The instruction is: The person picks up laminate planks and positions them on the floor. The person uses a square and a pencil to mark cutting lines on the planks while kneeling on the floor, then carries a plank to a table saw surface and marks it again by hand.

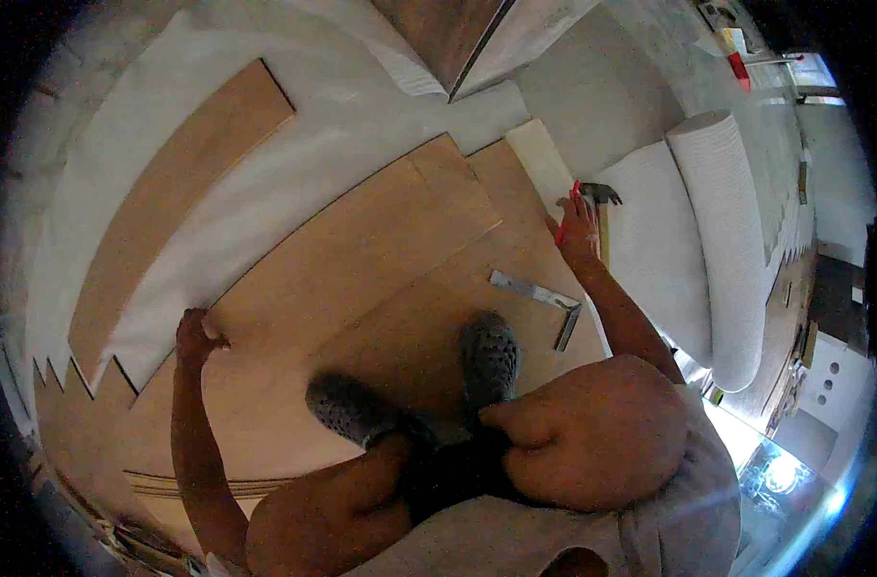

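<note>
Floor: white underlay sheet (362, 120), spread beyond the upper-left edge of the laid wood planks (400, 322), on which I squat.

Roll of white ribbed sheeting (722, 250), one: past the planks' right edge.

Outermost plank (362, 231), one: the piece in work, along the planks' upper-left edge; its far end stops short of the row's upper-right corner.

Loose plank (174, 197), one: on the underlay, well apart from that edge.

Clog-like shoes (489, 361), grey, pair: mine, mid-planks.

Left hand (198, 338): at the outermost plank's outer edge, thumb on its face; whether that grip pinches, I cannot tell.

Right hand (578, 229): near the planks' right edge, fingers at the hammer (604, 193); whether my grip closes on it is not clear.

Metal try square (535, 291), one: on the planks, inward from the right edge, untouched.

Step, as I judge it: seating the outermost plank. Next move seems to call for steadying it left-handed, a firm hold on the hammer, and checking the seam.
</note>
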`<action>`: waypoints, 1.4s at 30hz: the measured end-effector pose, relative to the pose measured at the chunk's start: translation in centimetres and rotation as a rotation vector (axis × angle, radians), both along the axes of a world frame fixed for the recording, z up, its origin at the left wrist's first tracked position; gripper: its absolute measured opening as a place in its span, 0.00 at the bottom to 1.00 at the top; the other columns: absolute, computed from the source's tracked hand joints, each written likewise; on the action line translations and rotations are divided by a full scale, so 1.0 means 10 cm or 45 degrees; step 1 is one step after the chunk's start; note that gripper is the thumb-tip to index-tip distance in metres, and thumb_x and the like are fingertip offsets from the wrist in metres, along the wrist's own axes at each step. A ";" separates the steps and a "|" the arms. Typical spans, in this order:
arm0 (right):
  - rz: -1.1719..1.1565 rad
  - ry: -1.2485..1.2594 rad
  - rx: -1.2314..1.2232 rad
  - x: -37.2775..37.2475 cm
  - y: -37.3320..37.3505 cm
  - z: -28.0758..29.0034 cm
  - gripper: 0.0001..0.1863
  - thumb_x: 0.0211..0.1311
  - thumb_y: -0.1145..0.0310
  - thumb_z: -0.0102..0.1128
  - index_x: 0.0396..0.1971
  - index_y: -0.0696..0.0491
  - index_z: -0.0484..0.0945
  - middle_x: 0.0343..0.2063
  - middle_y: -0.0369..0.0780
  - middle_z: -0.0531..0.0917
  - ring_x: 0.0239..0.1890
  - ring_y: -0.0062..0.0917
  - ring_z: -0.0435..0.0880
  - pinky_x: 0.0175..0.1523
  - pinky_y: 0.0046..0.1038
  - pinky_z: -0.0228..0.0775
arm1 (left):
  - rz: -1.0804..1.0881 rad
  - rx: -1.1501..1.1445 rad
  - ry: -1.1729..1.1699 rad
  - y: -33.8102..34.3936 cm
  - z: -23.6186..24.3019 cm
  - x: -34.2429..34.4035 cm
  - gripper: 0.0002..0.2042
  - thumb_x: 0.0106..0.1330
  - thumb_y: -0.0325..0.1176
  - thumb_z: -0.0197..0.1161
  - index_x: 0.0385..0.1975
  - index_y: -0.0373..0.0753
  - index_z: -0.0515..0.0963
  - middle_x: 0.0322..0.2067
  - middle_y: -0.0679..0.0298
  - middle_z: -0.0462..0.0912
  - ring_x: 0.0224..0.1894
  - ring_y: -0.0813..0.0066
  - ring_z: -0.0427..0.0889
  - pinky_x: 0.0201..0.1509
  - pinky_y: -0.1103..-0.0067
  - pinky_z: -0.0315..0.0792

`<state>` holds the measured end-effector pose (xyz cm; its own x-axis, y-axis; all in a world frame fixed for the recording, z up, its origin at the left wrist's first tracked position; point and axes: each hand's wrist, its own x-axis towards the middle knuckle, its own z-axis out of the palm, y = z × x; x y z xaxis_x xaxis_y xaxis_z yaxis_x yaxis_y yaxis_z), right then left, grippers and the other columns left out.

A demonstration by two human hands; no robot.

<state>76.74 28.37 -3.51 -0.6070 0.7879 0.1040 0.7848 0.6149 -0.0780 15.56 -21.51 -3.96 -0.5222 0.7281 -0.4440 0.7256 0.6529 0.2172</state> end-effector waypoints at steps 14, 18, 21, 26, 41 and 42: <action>-0.106 0.213 -0.308 -0.70 0.34 -0.15 0.26 0.55 0.64 0.66 0.53 0.54 0.70 0.48 0.51 0.76 0.50 0.47 0.76 0.55 0.46 0.69 | 0.411 0.113 -0.486 -0.31 0.72 -0.03 0.15 0.50 0.20 0.69 0.37 0.31 0.74 0.30 0.58 0.81 0.32 0.75 0.80 0.36 0.75 0.74; 0.105 0.592 -0.646 -0.95 0.27 -0.17 0.25 0.59 0.70 0.64 0.56 0.56 0.70 0.46 0.48 0.80 0.49 0.39 0.80 0.53 0.36 0.72 | 0.512 0.236 -0.566 -0.14 1.11 0.13 0.10 0.59 0.18 0.60 0.41 0.26 0.75 0.31 0.61 0.79 0.34 0.74 0.81 0.40 0.75 0.77; 0.105 0.636 -0.576 -1.32 0.43 -0.06 0.20 0.62 0.69 0.64 0.53 0.58 0.74 0.40 0.47 0.83 0.43 0.33 0.82 0.51 0.32 0.73 | 0.483 0.448 -0.450 -0.12 1.17 0.09 0.10 0.60 0.13 0.56 0.41 0.26 0.76 0.34 0.61 0.77 0.39 0.72 0.79 0.43 0.77 0.75; 0.005 0.710 -0.806 -1.59 1.09 0.15 0.19 0.67 0.63 0.62 0.51 0.62 0.75 0.40 0.43 0.84 0.40 0.25 0.82 0.48 0.28 0.75 | 0.310 0.442 -0.203 0.64 1.40 0.10 0.12 0.60 0.19 0.59 0.44 0.28 0.76 0.36 0.59 0.78 0.38 0.70 0.80 0.46 0.75 0.75; 0.048 1.319 -1.428 -1.04 2.36 -0.72 0.29 0.72 0.60 0.53 0.68 0.57 0.62 0.65 0.45 0.69 0.67 0.37 0.68 0.67 0.40 0.66 | -0.144 0.649 0.124 1.21 0.85 0.03 0.19 0.61 0.41 0.66 0.49 0.38 0.80 0.46 0.53 0.83 0.50 0.49 0.80 0.55 0.61 0.72; -0.111 1.207 -1.293 -1.13 2.29 -0.71 0.30 0.72 0.59 0.53 0.68 0.57 0.61 0.64 0.46 0.70 0.66 0.37 0.68 0.67 0.40 0.66 | -0.091 0.576 0.065 1.25 0.99 0.10 0.18 0.61 0.41 0.67 0.48 0.39 0.80 0.45 0.54 0.83 0.49 0.48 0.80 0.54 0.60 0.73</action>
<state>65.43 51.27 -10.57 -0.5734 0.7968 -0.1904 0.2141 -0.0786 -0.9737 16.59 -9.06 5.94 -0.4766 0.8778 -0.0482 0.7826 0.4486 0.4316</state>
